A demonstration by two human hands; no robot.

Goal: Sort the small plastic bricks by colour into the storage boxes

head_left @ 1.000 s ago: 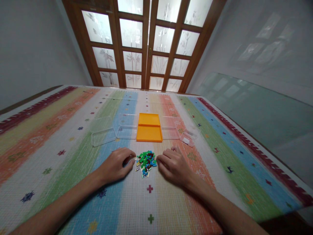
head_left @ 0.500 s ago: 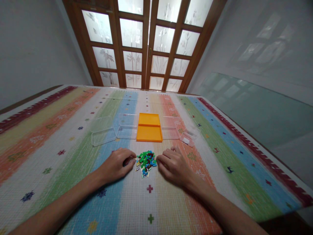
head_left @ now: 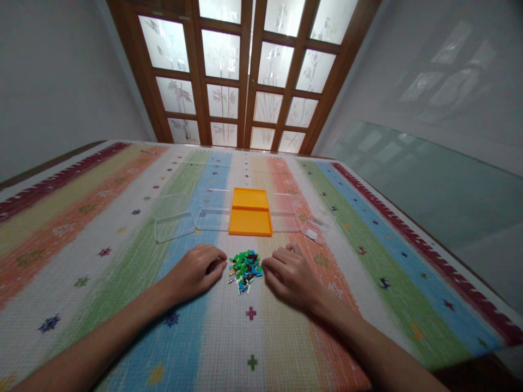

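A small heap of tiny plastic building pieces (head_left: 245, 269), mostly green with blue, dark brown and pale ones, lies on the striped tablecloth between my hands. My left hand (head_left: 200, 269) rests at the heap's left side, its fingers curled and the thumb tip close to the forefinger. No piece shows between them. On the right, my right hand (head_left: 290, 272) lies with folded fingers, fingertips at the heap's edge; nothing shows in its grip.
Beyond the heap stands an open orange case (head_left: 250, 222), its lid folded back. Clear open boxes (head_left: 175, 227) flank it on the left, with another clear box (head_left: 285, 221) and a smaller one (head_left: 312, 233) on the right. Glass-paned doors (head_left: 245, 81) rise behind the table.
The view has shifted very slightly. My left fingertips sit a little farther from the heap; my right hand stays in place.
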